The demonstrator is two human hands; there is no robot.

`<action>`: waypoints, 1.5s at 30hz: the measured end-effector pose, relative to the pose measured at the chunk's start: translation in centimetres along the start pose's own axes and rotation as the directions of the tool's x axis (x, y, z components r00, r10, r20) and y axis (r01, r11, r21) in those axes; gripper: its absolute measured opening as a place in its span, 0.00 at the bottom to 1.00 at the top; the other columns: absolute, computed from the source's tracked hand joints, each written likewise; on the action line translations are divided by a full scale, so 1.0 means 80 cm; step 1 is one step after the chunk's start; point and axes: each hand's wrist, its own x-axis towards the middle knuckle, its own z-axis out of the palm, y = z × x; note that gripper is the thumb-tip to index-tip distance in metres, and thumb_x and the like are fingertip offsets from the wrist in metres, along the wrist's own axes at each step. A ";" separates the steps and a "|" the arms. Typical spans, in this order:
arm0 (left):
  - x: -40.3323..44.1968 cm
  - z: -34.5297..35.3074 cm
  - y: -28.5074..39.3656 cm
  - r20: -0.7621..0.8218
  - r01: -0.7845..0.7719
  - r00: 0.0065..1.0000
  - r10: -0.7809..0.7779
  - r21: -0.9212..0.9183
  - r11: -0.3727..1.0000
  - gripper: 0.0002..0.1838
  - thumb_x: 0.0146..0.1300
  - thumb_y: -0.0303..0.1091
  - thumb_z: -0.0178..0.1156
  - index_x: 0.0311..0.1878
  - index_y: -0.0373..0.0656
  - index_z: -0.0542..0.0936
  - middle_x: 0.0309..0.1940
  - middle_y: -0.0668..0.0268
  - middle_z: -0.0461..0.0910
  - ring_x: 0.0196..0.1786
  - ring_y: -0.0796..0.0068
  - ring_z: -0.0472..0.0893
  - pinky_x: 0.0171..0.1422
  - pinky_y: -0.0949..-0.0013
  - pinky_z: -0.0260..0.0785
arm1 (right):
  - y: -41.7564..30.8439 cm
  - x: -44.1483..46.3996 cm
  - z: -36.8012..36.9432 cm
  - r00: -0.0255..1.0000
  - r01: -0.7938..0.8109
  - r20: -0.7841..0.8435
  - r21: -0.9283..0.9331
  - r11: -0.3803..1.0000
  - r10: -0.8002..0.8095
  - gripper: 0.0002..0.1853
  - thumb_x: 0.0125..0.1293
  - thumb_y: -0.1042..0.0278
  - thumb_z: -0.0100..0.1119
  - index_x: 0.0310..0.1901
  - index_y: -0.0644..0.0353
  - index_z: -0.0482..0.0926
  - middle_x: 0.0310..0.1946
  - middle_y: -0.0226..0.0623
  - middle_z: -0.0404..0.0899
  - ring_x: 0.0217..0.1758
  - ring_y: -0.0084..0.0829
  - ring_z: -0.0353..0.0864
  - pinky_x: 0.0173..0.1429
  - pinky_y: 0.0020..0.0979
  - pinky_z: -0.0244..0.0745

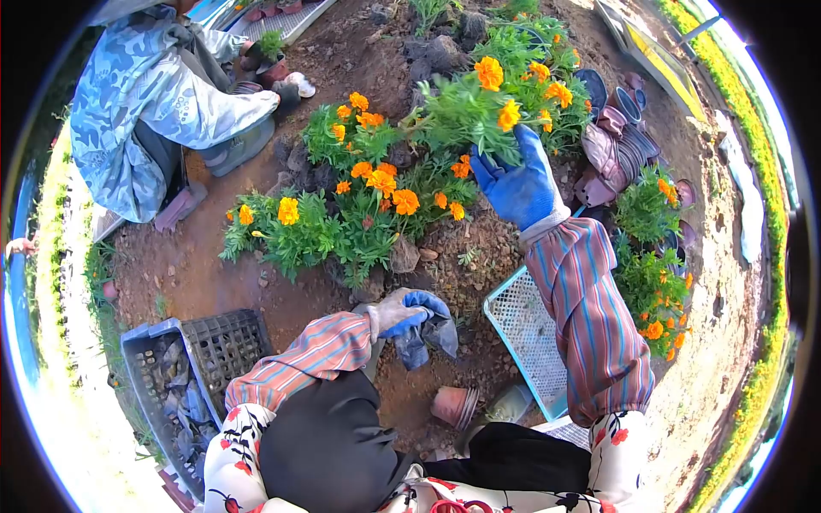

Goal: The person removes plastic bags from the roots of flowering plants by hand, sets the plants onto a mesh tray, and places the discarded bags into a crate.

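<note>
My left hand (404, 313), in a blue and grey glove, is closed around a crumpled dark plastic piece (426, 339) low in the middle. Farther forward and to the right, my right hand (520, 190) has its gloved thumb and fingers around the lower leaves of a marigold plant (466, 111) with orange flowers. That plant looks slightly blurred, and its base is hidden by leaves. More orange marigolds (342, 231) stand in a cluster on the soil between and beyond my hands.
A black crate (224, 346) with dark plastic pieces lies at left, a blue-rimmed white mesh basket (532, 342) at right. Reddish pots (453, 406) lie near my knees. Stacked pots (623, 154) and marigolds (654, 282) are at right. Another person (128, 111) in blue camouflage crouches upper left.
</note>
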 end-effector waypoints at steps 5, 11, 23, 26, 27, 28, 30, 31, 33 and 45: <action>0.006 0.020 0.030 -0.189 -0.053 0.979 0.078 0.134 0.990 0.12 0.61 0.33 0.55 0.45 0.37 0.75 0.40 0.66 0.77 0.45 0.79 0.74 0.54 0.73 0.65 | -0.006 -0.016 -0.004 0.997 -0.014 -0.071 0.001 1.000 0.014 0.25 0.62 0.54 0.53 0.53 0.63 0.64 0.48 0.42 0.70 0.46 0.37 0.74 0.52 0.39 0.71; 0.028 0.048 0.069 -0.345 -0.216 0.912 0.221 0.053 0.975 0.10 0.63 0.38 0.55 0.36 0.41 0.77 0.31 0.72 0.77 0.32 0.85 0.74 0.39 0.80 0.67 | 0.017 -0.109 -0.050 0.990 -0.105 -0.011 -0.723 0.682 0.141 0.16 0.61 0.63 0.55 0.49 0.61 0.72 0.41 0.33 0.75 0.41 0.20 0.74 0.46 0.28 0.72; 0.094 0.153 0.024 -0.390 -0.046 0.919 -0.065 -0.269 0.962 0.20 0.63 0.48 0.49 0.45 0.38 0.72 0.36 0.61 0.77 0.36 0.70 0.78 0.39 0.68 0.74 | 0.060 -0.251 -0.130 0.969 -0.121 -0.221 -0.814 0.569 -0.109 0.13 0.53 0.65 0.65 0.36 0.64 0.78 0.30 0.28 0.79 0.32 0.15 0.74 0.39 0.21 0.71; 0.085 0.175 0.023 -0.226 0.091 0.958 -0.174 -0.338 0.937 0.21 0.66 0.47 0.44 0.43 0.36 0.73 0.37 0.62 0.78 0.35 0.73 0.79 0.39 0.71 0.74 | 0.067 -0.253 -0.134 0.985 -0.103 -0.163 -0.802 0.589 -0.050 0.12 0.53 0.66 0.63 0.37 0.62 0.78 0.29 0.28 0.79 0.33 0.16 0.74 0.40 0.22 0.71; 0.083 0.173 0.019 -0.231 0.093 0.957 -0.173 -0.323 0.942 0.21 0.66 0.47 0.44 0.43 0.36 0.73 0.37 0.62 0.78 0.35 0.73 0.79 0.39 0.71 0.74 | 0.077 -0.247 -0.147 0.990 -0.060 -0.117 -0.848 0.527 -0.075 0.12 0.53 0.66 0.62 0.37 0.62 0.78 0.29 0.27 0.79 0.33 0.16 0.74 0.41 0.23 0.71; 0.082 0.170 0.014 -0.271 0.086 0.951 -0.149 -0.230 0.969 0.19 0.66 0.45 0.44 0.43 0.37 0.73 0.37 0.62 0.78 0.35 0.73 0.79 0.39 0.71 0.74 | 0.076 -0.253 -0.148 0.995 -0.002 -0.059 -0.828 0.561 -0.083 0.12 0.52 0.67 0.62 0.38 0.61 0.78 0.29 0.26 0.79 0.34 0.17 0.74 0.42 0.24 0.71; 0.085 0.178 0.024 -0.251 0.082 0.963 -0.100 -0.078 0.994 0.11 0.64 0.35 0.48 0.44 0.38 0.73 0.35 0.63 0.77 0.36 0.73 0.78 0.38 0.71 0.74 | 0.066 -0.262 -0.151 0.998 0.010 -0.032 -0.753 0.658 -0.052 0.13 0.53 0.67 0.62 0.41 0.61 0.77 0.32 0.28 0.79 0.35 0.18 0.74 0.43 0.24 0.71; 0.090 0.179 0.025 -0.254 0.095 0.961 -0.109 -0.068 0.993 0.11 0.64 0.35 0.48 0.44 0.38 0.73 0.35 0.63 0.77 0.36 0.73 0.78 0.38 0.71 0.74 | 0.059 -0.272 -0.154 0.999 0.035 -0.006 -0.695 0.718 -0.054 0.14 0.54 0.66 0.62 0.42 0.62 0.76 0.34 0.29 0.79 0.37 0.18 0.74 0.43 0.24 0.71; 0.098 0.171 0.026 -0.420 0.021 0.905 -0.065 -0.106 0.994 0.08 0.60 0.29 0.52 0.41 0.36 0.71 0.34 0.61 0.77 0.33 0.75 0.78 0.36 0.73 0.75 | 0.061 -0.271 -0.186 0.997 -0.027 -0.075 -0.508 0.861 -0.013 0.16 0.56 0.65 0.62 0.44 0.62 0.75 0.35 0.30 0.77 0.37 0.18 0.74 0.42 0.22 0.72; 0.047 0.157 0.039 -0.519 0.209 0.830 -0.204 -0.049 0.977 0.10 0.60 0.30 0.53 0.45 0.43 0.70 0.26 0.70 0.74 0.23 0.80 0.76 0.28 0.56 0.79 | -0.089 -0.215 -0.385 0.283 -0.189 -0.399 -0.915 0.357 -0.873 0.29 0.46 0.58 0.68 0.48 0.63 0.71 0.43 0.40 0.77 0.45 0.33 0.75 0.49 0.31 0.69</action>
